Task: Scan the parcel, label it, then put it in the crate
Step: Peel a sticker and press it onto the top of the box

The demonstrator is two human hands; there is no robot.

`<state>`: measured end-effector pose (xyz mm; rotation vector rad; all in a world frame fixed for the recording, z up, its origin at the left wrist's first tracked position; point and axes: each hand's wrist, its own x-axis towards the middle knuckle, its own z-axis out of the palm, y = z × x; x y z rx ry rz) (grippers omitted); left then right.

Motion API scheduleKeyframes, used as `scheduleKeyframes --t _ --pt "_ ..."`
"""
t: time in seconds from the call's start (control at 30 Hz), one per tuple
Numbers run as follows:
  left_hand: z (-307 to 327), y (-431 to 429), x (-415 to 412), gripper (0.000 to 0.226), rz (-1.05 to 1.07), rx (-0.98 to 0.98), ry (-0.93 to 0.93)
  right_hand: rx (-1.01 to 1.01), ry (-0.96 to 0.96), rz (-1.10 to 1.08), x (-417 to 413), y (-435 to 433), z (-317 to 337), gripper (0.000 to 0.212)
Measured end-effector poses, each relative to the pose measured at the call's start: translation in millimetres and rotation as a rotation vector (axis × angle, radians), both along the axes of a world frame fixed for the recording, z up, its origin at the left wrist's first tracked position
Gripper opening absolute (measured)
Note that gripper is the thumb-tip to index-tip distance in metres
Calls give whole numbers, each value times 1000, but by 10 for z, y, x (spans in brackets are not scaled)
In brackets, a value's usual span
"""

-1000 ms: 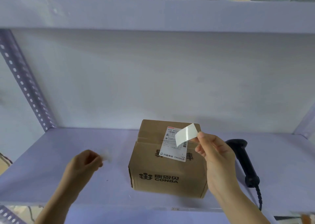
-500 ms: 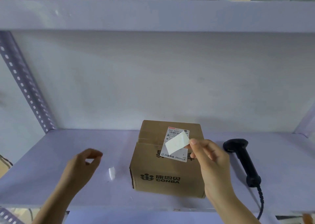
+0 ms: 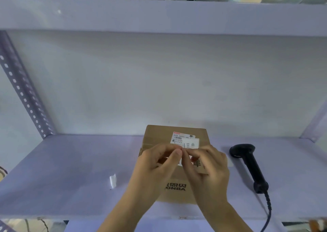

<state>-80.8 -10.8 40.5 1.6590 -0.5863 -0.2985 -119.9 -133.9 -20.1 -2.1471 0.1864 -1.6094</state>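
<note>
Both hands pinch a small label above the parcel.

I see my left hand [image 3: 155, 162] and right hand [image 3: 208, 168] closed on the label [image 3: 191, 143], hiding much of the parcel [image 3: 159, 136] on the shelf [image 3: 70, 170]; scanner [image 3: 247, 162] lies right of it.

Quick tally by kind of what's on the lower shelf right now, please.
Cardboard parcel: 1
Barcode scanner: 1
Small label held in both hands over the parcel: 1
Loose white paper scrap: 1
Total: 4
</note>
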Motion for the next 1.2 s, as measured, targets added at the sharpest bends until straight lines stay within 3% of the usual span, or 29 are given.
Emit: scheduleKeyframes --t 0.1,0.23,0.37,0.5,0.6,0.77,0.9,1.03,1.2 --pt "-60 -39 14 22 48 -78 43 -52 58 -2 -5 -30 -13 20" --pt "-144 -65 176 13 78 -144 147 -50 275 100 -30 -52 -19 31" --pt "-217 -65 383 14 111 -137 185 442 173 222 -76 -141 87 21" --pt "-250 -95 500 19 90 -126 221 1037 365 388 37 -307 208 29" --pt "-280 -132 558 18 79 -140 262 1230 424 484 116 -377 186 24" --pt "-259 -251 716 15 117 -73 201 1188 472 414 264 -477 189 21" --pt "-274 -537 1134 15 233 200 -19 971 562 247 619 -675 278 20" --pt "-418 -841 1510 15 292 403 -64 747 718 79 1009 -897 253 25" --pt "-567 -1017 1612 19 357 618 -148 647 918 -126 1253 -1007 107 24"
